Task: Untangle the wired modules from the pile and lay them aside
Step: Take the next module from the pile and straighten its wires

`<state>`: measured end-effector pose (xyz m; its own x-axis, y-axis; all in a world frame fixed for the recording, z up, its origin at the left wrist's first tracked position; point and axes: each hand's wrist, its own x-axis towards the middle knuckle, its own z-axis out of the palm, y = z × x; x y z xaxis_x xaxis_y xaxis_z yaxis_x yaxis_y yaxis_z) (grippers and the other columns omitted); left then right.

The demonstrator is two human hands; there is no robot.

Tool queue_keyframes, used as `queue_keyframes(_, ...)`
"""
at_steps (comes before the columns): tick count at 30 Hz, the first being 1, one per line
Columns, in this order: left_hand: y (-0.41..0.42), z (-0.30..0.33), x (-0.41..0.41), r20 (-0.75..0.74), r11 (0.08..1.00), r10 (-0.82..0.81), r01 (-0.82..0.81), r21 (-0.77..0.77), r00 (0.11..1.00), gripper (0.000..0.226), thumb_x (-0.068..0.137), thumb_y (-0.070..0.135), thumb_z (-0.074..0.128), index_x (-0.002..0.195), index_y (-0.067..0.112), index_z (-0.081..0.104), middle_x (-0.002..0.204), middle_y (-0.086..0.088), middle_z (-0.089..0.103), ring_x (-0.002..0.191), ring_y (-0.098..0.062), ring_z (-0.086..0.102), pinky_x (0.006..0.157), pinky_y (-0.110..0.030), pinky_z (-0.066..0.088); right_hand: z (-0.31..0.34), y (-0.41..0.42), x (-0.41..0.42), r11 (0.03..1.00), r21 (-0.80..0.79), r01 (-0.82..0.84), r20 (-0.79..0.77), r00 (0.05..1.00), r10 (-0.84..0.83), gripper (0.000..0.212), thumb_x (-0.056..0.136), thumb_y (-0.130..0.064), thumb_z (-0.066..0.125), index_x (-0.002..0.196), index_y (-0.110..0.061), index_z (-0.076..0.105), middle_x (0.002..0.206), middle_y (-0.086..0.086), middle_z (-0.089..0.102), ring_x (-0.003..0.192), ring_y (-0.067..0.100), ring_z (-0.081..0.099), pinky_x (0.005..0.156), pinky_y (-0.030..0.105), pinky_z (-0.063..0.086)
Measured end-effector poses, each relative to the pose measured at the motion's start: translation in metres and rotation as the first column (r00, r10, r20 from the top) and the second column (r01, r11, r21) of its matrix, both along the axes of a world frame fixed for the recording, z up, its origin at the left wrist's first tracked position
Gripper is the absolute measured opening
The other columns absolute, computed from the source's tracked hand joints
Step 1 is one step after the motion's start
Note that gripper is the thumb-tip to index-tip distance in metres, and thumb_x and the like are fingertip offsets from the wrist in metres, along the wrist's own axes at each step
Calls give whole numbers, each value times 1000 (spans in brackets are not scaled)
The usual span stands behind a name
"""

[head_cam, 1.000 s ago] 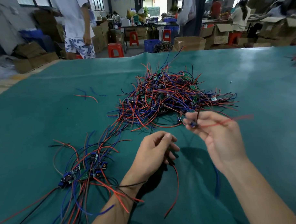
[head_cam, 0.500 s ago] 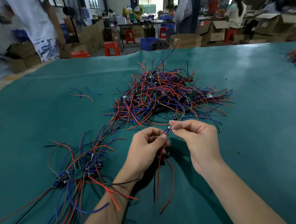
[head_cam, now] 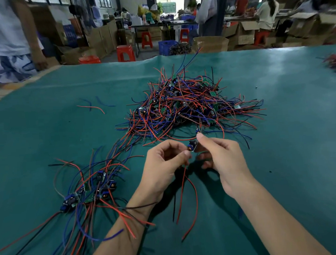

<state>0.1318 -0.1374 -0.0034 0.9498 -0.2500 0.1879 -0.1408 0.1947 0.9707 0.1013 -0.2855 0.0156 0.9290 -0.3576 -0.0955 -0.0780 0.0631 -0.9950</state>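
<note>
Between the two hands, just in front of the big pile, one small module is held up off the green bench. Right hand pinches it at thumb and forefinger, fingers curled; left hand has fingers curled around the module's wires, which hang down red and black toward the bench. Likely reason for the two-hand hold: one steadies the board while the other gathers the leads so they come clear of the tangle. Whether any lead is caught in the pile I can't tell. Sorted modules lie in a loose row to the left, wires trailing toward the near edge and across the left forearm, kept well apart from the pile so they don't re-tangle. Most of the pile looks unsorted; this one probably goes left next.
</note>
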Motion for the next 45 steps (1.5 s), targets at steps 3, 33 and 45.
queue_keyframes(3,0,0,-1,17,999,-31,30,37,999,20,80,-8,75,80,10,67,71,2,67,63,-7,57,63,-15,46,5,-9,0,981,163,-106,6,994,106,9,85,-14,77,76,-15,80,80,3,73,64,17,62,50,25,46)
queue_keyframes(33,-2,1,-3,53,911,-168,134,390,984,15,91,10,71,77,14,70,58,6,60,51,-4,47,52,-16,37,-3,-33,6,888,-444,116,121,990,-69,19,87,-15,76,76,-30,75,75,-8,75,68,13,66,70,32,51)
queue_keyframes(45,0,0,-3,31,915,-214,189,356,976,12,90,9,72,79,6,72,62,-1,62,58,-11,52,56,-22,40,14,-34,-3,964,226,-142,83,988,126,23,96,4,56,106,-10,72,85,4,77,76,12,68,69,26,54)
